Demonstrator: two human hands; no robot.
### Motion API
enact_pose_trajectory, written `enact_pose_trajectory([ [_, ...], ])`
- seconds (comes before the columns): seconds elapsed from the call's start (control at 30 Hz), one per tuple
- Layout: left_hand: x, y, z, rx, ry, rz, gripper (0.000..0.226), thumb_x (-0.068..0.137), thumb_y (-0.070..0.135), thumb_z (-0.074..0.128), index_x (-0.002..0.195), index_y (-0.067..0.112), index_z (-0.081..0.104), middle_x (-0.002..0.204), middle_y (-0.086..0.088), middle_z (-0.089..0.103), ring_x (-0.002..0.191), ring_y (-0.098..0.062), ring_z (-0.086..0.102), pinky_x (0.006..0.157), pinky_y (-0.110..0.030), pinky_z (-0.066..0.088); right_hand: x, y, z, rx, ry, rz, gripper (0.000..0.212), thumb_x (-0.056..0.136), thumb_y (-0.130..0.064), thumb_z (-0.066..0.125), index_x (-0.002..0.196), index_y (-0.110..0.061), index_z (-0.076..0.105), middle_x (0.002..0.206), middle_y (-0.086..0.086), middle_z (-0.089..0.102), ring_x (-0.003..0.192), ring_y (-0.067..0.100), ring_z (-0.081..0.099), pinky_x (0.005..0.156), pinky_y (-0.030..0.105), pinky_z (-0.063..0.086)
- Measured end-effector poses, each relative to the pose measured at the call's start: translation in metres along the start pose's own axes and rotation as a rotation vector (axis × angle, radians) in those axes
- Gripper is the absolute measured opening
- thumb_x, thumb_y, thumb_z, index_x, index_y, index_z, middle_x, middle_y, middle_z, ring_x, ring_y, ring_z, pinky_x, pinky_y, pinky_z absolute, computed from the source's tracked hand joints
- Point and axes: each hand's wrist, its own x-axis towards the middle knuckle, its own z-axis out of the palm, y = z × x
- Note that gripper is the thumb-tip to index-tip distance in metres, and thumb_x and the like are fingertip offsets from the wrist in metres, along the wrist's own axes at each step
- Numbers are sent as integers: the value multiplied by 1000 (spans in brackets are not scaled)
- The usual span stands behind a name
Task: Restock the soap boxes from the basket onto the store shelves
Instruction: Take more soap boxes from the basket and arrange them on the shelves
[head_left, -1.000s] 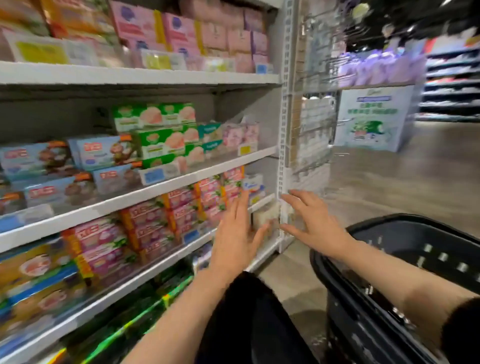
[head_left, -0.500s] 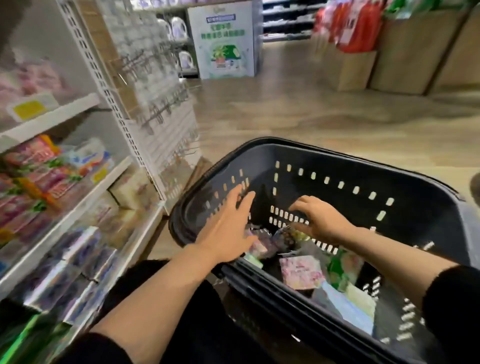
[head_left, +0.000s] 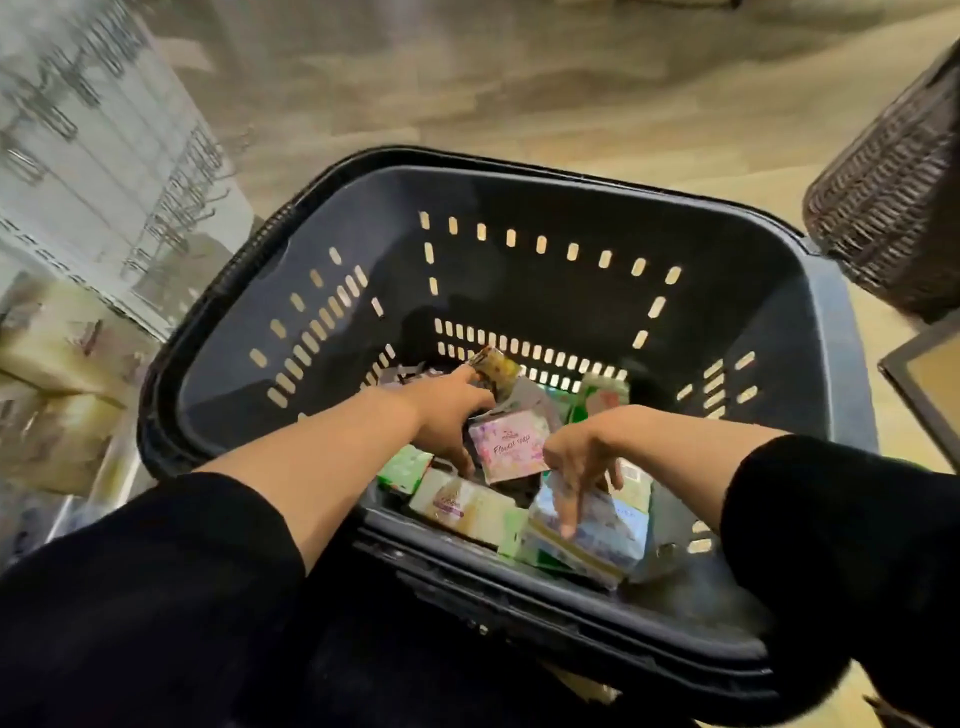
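Nearest, the right hand (head_left: 576, 457) spreads its fingers down onto a pale blue soap box (head_left: 597, 525) in the black slotted plastic basket (head_left: 519, 208). Farther left, the left hand (head_left: 447, 410) curls around a pink flower-print soap box (head_left: 506, 447).

Soap boxes (head_left: 511, 447) in basket (head_left: 519, 208)

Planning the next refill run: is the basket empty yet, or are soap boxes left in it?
Not empty. Several soap boxes lie on the floor of the basket; both hands are down among them.
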Motion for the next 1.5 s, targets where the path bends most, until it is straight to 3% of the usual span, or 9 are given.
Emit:
enact_pose_trajectory([
  [0.1,16,10,3,-97,65,58,86,71,32,85,143,15,41,141,-7,39,129,-24,42,107,-29,33,5,0,5,19,53,-52,46,65,-28,87,93,-1,62,94,14,66,92,35,68,70,42,60],
  [0.23,19,3,17,-608,4,24,102,62,15,90,146,12,34,146,-6,44,134,-20,43,109,-29,37,-12,20,-19,491,209,-195,34,75,-7,77,103,-3,58,102,13,66,91,27,68,71,37,59],
  [0.37,24,-6,14,-1141,130,-20,65,64,-8,82,119,8,53,103,-6,70,89,-7,69,75,-22,57,-22,32,-31,1044,398,-475,29,78,7,67,93,-11,52,90,7,65,79,18,67,66,28,55],
  [0.5,25,-8,7,-1208,124,-26,45,74,3,80,116,5,62,101,-6,72,84,-7,71,65,-17,54,-21,29,-36,1353,420,-642,40,72,15,63,103,-9,54,91,11,64,83,23,65,63,28,54],
  [0.63,30,-15,6,-1102,269,-202,35,69,14,86,95,12,63,94,-4,70,78,-12,67,61,-25,56,-20,37,-42,1462,464,-537,53,74,20,62,119,-7,56,105,14,63,90,23,68,68,30,59],
  [0.73,33,-33,7,-735,336,-413,45,64,33,89,89,16,56,88,0,63,75,-14,59,59,-26,50,-7,51,-37,1148,566,-186,48,79,10,64,123,-6,54,116,14,58,96,25,64,81,38,58],
  [0.83,31,-51,8,-647,293,-528,56,60,40,88,100,15,57,99,-5,65,87,-21,64,78,-37,57,14,54,-28,855,610,39,35,83,1,62,118,1,60,114,17,62,102,32,64,88,44,55],
  [1.37,42,-73,8,-814,332,-597,58,60,37,87,103,13,58,99,-6,65,90,-24,65,85,-42,57,98,14,-25,669,681,113,75,71,-33,82,130,-2,48,130,11,54,118,29,53,97,35,45],
  [1.5,41,-75,5,-827,327,-595,58,59,35,88,103,13,58,100,-6,65,91,-24,65,85,-43,57,109,-7,-21,510,675,127,51,71,-40,80,104,-10,56,113,6,62,98,25,60,80,30,49],
])
